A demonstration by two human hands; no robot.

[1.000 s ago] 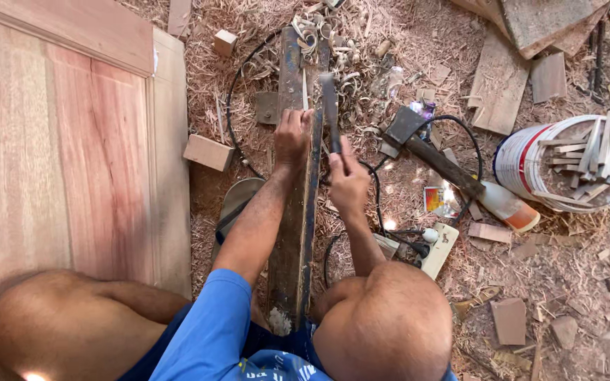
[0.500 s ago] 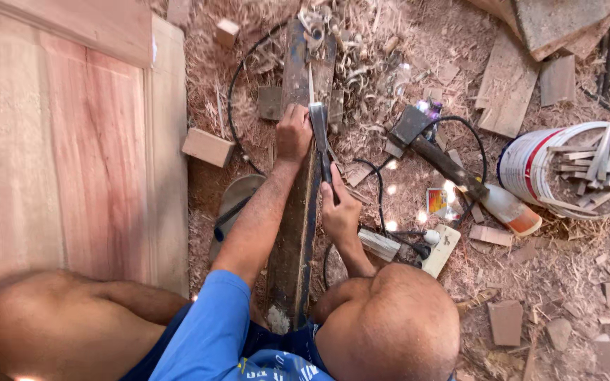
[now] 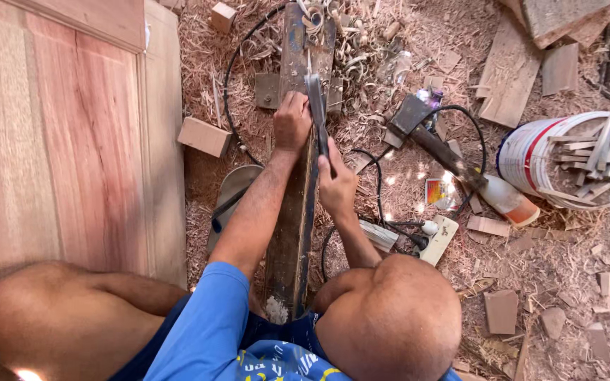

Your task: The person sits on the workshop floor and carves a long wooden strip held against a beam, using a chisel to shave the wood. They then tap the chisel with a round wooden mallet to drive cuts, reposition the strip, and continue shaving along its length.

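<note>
Sawdust-strewn floor, left hand (image 3: 291, 121) and right hand (image 3: 336, 185) both clenched around narrow tool (image 3: 316, 106) on plank (image 3: 292, 233).

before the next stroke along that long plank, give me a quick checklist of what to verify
1. Left hand gripping the front of the hand plane: ok.
2. Right hand behind it on the long dark plank, near the tool's rear: ok, though its grip is partly hidden.
3. Plank steady, near end braced against the seated person: ok as far as the view shows.
4. Path ahead on the plank: not ok, curled shavings pile on the far end.
5. Black cable looping beside the plank: ok, apart from the stroke line.
6. Blade setting: cannot tell, hidden under the hands.
</note>
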